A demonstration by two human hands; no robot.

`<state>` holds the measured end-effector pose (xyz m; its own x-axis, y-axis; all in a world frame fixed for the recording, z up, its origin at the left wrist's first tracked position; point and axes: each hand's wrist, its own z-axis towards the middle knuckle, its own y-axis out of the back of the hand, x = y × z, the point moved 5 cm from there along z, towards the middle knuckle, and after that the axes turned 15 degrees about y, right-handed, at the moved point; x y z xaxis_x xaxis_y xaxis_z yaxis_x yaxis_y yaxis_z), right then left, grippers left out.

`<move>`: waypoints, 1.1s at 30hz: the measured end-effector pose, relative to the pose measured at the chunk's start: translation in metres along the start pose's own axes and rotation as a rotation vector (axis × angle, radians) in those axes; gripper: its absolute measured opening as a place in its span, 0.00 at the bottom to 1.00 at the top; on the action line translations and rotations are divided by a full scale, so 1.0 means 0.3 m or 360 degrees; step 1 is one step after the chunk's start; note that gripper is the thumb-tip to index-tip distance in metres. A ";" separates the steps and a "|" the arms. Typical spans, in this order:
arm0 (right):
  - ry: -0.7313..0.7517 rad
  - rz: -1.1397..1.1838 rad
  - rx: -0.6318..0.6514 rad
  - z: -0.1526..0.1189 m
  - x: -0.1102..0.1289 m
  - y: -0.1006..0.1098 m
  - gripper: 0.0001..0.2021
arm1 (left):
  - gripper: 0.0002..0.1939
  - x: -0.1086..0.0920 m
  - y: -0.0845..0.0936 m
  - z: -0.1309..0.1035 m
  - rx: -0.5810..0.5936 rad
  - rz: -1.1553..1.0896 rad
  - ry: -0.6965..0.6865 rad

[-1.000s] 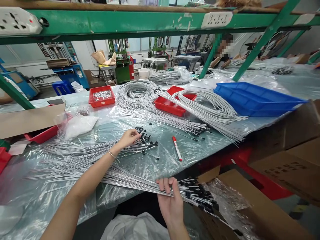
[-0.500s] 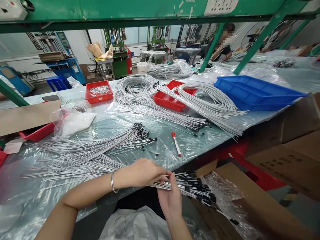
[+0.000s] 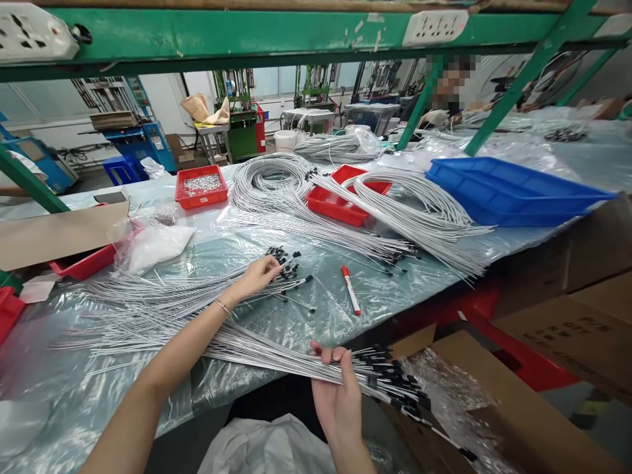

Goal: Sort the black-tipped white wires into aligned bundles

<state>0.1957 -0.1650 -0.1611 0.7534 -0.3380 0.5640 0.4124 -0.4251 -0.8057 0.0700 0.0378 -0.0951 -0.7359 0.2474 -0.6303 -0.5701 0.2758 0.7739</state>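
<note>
My right hand (image 3: 338,392) is closed around a bundle of grey cables (image 3: 291,359), whose black-tipped ends (image 3: 395,378) stick out to the right over the table's front edge. The bundle's other end trails left across the table. Further up, my left hand (image 3: 260,273) has its fingers pinched together over the black ends of a second cable pile (image 3: 197,289). What those fingers hold, if anything, is hidden. A red-capped marker (image 3: 351,289) lies right of that pile.
Coiled cables (image 3: 276,178) lie behind, beside a red tray of small metal parts (image 3: 201,185), another red tray (image 3: 336,207) and a blue tray (image 3: 513,191). Cardboard boxes (image 3: 533,408) stand below at right. A green beam (image 3: 296,33) crosses overhead. Another person sits at the far right.
My left hand has left the held bundle and moved up and left to the black ends of the pile on the table. My right hand still holds the bundle in about the same place.
</note>
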 end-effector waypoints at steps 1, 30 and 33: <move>0.0012 0.0011 0.0018 0.000 0.001 -0.003 0.15 | 0.16 -0.016 0.014 -0.012 0.0020 -0.0124 0.0017; -0.0034 -0.0035 -0.0113 -0.001 -0.010 0.019 0.15 | 0.18 0.075 -0.047 0.015 0.0297 0.0116 -0.0011; -0.0022 -0.0033 -0.0051 -0.001 -0.006 0.009 0.15 | 0.17 0.081 -0.044 -0.004 0.0291 0.0139 -0.0015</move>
<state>0.1952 -0.1657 -0.1643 0.7522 -0.3172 0.5776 0.4116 -0.4584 -0.7877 0.0592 0.0391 -0.1207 -0.7755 0.2863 -0.5627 -0.4280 0.4168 0.8019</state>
